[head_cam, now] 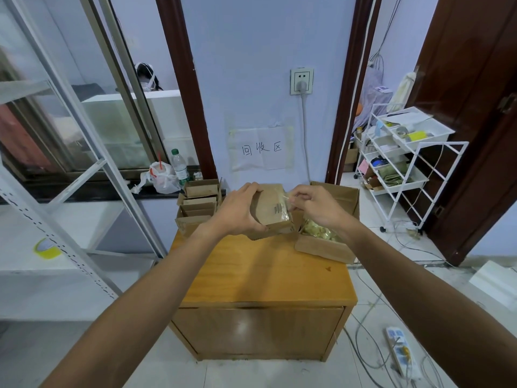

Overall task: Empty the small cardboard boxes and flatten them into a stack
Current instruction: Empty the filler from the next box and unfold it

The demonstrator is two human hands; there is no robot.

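Rear-left of tabletop (263, 273): opened boxes (199, 204), not yet flat. Your left hand (240, 210) grips the small box (272, 210) round its left side and holds it just above the tabletop. Your right hand (317, 205) pinches the clear tape (286, 201) at the box's right end. Judgement: box light, thin card, dents easily. Tape slick & stretchy, so brace by the edges and peel low. Right: open carton (326, 249) w/ yellowish packets (321, 233).
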